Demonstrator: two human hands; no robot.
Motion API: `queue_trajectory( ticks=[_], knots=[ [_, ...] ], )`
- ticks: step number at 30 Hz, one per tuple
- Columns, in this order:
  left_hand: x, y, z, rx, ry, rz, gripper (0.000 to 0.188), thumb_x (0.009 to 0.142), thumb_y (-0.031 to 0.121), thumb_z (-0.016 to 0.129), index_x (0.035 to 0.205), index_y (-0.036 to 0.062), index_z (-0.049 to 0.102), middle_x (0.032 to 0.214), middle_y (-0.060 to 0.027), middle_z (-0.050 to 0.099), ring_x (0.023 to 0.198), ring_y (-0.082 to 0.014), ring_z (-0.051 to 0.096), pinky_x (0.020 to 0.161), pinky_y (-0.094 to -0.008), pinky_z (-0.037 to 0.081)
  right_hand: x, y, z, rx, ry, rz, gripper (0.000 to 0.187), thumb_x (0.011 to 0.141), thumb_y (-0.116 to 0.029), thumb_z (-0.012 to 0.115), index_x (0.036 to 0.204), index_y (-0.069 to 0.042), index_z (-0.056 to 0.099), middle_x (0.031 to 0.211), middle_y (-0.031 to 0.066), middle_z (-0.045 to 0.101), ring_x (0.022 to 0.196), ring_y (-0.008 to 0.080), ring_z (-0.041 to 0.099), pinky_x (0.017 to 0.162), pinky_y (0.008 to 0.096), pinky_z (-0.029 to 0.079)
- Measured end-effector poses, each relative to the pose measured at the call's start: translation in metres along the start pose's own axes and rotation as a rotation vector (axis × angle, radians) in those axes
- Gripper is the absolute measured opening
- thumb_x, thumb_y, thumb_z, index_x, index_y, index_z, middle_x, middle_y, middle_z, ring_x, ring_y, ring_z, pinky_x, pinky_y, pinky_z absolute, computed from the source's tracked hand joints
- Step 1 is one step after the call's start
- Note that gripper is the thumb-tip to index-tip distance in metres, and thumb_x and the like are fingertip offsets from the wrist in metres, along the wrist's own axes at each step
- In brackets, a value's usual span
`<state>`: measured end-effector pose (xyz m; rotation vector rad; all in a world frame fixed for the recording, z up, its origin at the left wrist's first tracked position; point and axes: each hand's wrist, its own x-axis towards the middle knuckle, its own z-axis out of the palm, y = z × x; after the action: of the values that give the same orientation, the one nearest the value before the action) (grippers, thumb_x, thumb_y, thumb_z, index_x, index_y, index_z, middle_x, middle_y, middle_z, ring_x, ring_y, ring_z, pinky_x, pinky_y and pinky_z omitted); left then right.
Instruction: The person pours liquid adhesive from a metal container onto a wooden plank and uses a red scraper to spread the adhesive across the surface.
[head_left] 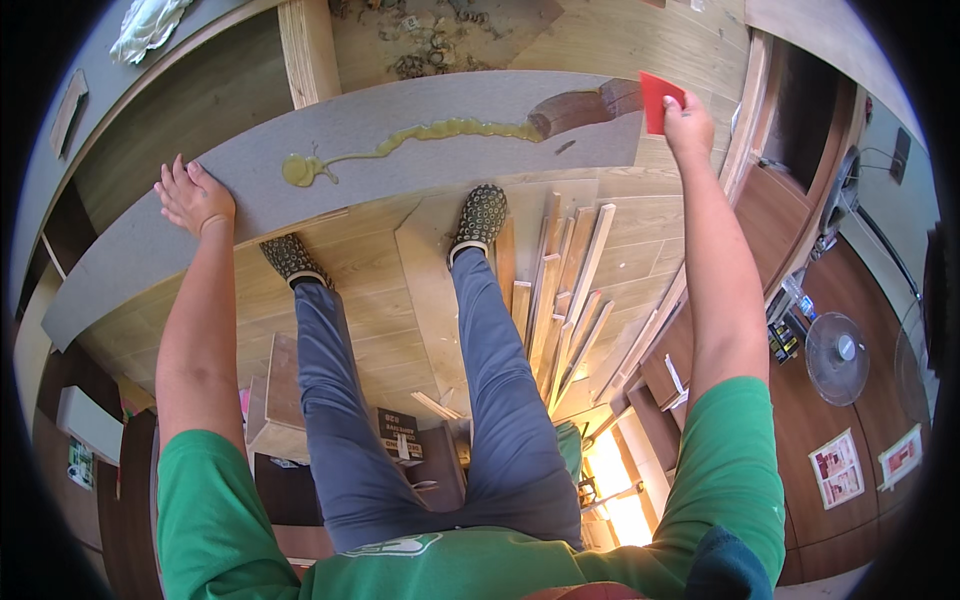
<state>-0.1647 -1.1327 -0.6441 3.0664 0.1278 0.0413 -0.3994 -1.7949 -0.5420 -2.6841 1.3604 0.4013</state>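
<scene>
On the long, matte grey sheet [400, 108] we see only a dark, wet smear [585, 108] done, at right; the glossy, lumpy yellow-green glue bead [440, 129] left of it looks unspread. Our right hand [688, 125] pinches a flat red scraper [653, 100] at the sheet's right end; our left hand [195, 198], splayed, grips nothing, resting at left.

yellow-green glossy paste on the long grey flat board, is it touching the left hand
Apart: the head view plainly shows bare grey board between the left hand and the nearest blob of yellow-green paste.
</scene>
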Motion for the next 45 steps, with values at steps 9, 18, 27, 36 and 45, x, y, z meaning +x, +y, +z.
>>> queue_trajectory(
  ticks=[9, 18, 27, 36, 45],
  knots=[
    [0.0, -0.002, -0.001, 0.007, -0.006, -0.003, 0.049, 0.104, 0.044, 0.033, 0.146, 0.0237, 0.047, 0.16, -0.0016, 0.032, 0.152, -0.0266, 0.016, 0.123, -0.0521, 0.007, -0.053, 0.018, -0.03, 0.525, 0.117, 0.027, 0.023, 0.09, -0.022, 0.069, 0.1, -0.002, 0.07, 0.084, 0.0095, 0.071, 0.076, 0.0167, 0.064, 0.074, 0.0321, 0.051],
    [0.001, 0.001, 0.0, 0.016, -0.012, -0.008, 0.049, 0.104, 0.045, 0.033, 0.146, 0.0233, 0.047, 0.161, -0.0022, 0.032, 0.152, -0.0265, 0.016, 0.123, -0.0517, 0.006, -0.104, -0.035, 0.036, 0.767, -0.038, 0.203, 0.02, 0.09, -0.017, 0.068, 0.099, 0.001, 0.07, 0.087, 0.0074, 0.073, 0.077, 0.0131, 0.064, 0.074, 0.031, 0.051],
    [-0.001, 0.003, -0.002, -0.006, -0.011, -0.006, 0.048, 0.104, 0.044, 0.034, 0.145, 0.0235, 0.048, 0.16, -0.0018, 0.032, 0.152, -0.0268, 0.016, 0.123, -0.0517, 0.007, -0.107, -0.042, 0.047, 0.848, -0.011, 0.23, 0.023, 0.089, -0.018, 0.069, 0.1, 0.002, 0.072, 0.088, 0.0118, 0.074, 0.079, 0.0185, 0.069, 0.077, 0.0331, 0.053],
    [0.0, 0.001, 0.001, -0.004, 0.01, 0.01, 0.049, 0.103, 0.045, 0.034, 0.144, 0.0236, 0.049, 0.159, -0.0018, 0.034, 0.152, -0.0271, 0.018, 0.123, -0.0528, 0.008, -0.056, 0.022, 0.06, 0.528, 0.12, 0.239, 0.03, 0.086, -0.022, 0.069, 0.104, 0.002, 0.071, 0.094, 0.0186, 0.075, 0.088, 0.0289, 0.072, 0.083, 0.038, 0.054],
    [0.0, -0.002, 0.001, 0.006, 0.005, 0.008, 0.05, 0.103, 0.046, 0.032, 0.145, 0.0241, 0.048, 0.16, -0.0019, 0.033, 0.152, -0.0274, 0.017, 0.122, -0.0539, 0.008, -0.095, 0.032, 0.007, 0.889, 0.143, 0.358, 0.021, 0.091, -0.008, 0.066, 0.108, 0.004, 0.069, 0.093, 0.0088, 0.073, 0.082, 0.0139, 0.067, 0.076, 0.029, 0.052]
  ],
)
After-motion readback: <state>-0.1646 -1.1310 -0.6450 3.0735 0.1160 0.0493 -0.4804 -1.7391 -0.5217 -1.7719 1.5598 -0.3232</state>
